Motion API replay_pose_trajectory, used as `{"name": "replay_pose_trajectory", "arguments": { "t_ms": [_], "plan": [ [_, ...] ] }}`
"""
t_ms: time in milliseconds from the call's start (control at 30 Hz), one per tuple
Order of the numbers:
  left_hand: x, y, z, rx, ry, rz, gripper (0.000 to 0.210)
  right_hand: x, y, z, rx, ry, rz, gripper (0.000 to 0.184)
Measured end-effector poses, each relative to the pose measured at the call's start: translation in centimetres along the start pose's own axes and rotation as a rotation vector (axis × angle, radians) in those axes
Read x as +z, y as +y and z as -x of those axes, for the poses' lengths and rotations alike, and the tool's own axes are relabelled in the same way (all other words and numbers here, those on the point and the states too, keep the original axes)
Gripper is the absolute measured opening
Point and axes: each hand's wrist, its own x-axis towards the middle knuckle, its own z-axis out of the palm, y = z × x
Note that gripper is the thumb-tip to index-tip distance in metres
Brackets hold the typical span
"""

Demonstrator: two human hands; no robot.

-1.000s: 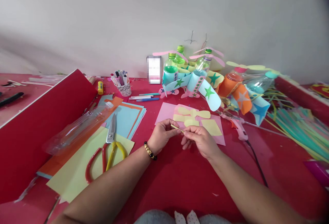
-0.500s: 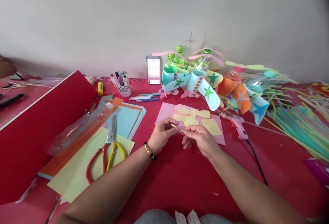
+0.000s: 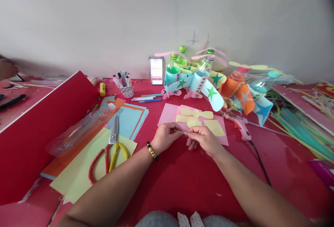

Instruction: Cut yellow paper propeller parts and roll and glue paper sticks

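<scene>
Between my two hands is a thin, narrow yellow strip (image 3: 185,133), small and mostly covered by my fingers. My left hand (image 3: 167,137), with a beaded bracelet at the wrist, pinches its left end. Thumb and fingers of my right hand (image 3: 203,138) pinch the right end. Just beyond the hands, pink paper (image 3: 167,113) lies on the red table with a cut yellow paper propeller (image 3: 197,113) and a yellow paper rectangle (image 3: 214,128) on it. To the right of these rests a pink glue gun (image 3: 243,129) with a black cord.
Large scissors (image 3: 113,143) lie on coloured paper (image 3: 75,171) at left, beside a clear plastic bottle (image 3: 80,129) and a red board (image 3: 47,129). Decorated bottle planes (image 3: 200,81) line the back near a phone (image 3: 156,70) and pen cup (image 3: 126,90). A co-worker's hand (image 3: 7,69) shows far left.
The strip has tilted to nearly level, and less of it shows above my left fingers. My left fingertips have shifted slightly right, closer to my right hand.
</scene>
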Motion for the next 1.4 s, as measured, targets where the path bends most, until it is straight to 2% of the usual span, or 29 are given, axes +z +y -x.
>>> {"name": "replay_pose_trajectory", "arguments": {
  "t_ms": [100,267,433,667,933,1267,1400],
  "plan": [
    [0.0,0.2,0.0,-0.008,-0.01,-0.096,0.016,-0.1,0.0,-0.1,-0.016,0.022,0.068,0.019],
    [0.2,0.3,0.1,-0.036,-0.002,-0.111,0.017,-0.2,0.3,-0.2,-0.055,0.002,0.111,0.018],
    [0.4,0.1,0.2,-0.041,0.009,-0.115,0.017,-0.1,0.3,-0.3,-0.073,-0.008,0.05,0.014],
    [0.5,0.2,0.4,0.03,0.002,-0.208,0.016,0.0,0.5,-0.4,-0.093,0.028,-0.005,0.012],
    [0.1,-0.1,0.4,0.218,-0.005,-0.391,0.012,-0.4,0.2,-0.3,-0.067,0.01,0.045,0.017],
    [0.1,0.2,0.5,0.238,-0.014,-0.555,0.015,-0.8,0.2,-0.4,-0.033,-0.059,0.006,0.022],
    [0.1,0.4,0.4,0.231,-0.017,-0.578,0.015,-0.9,0.2,-0.5,-0.021,-0.032,-0.018,0.023]
  ]
}}
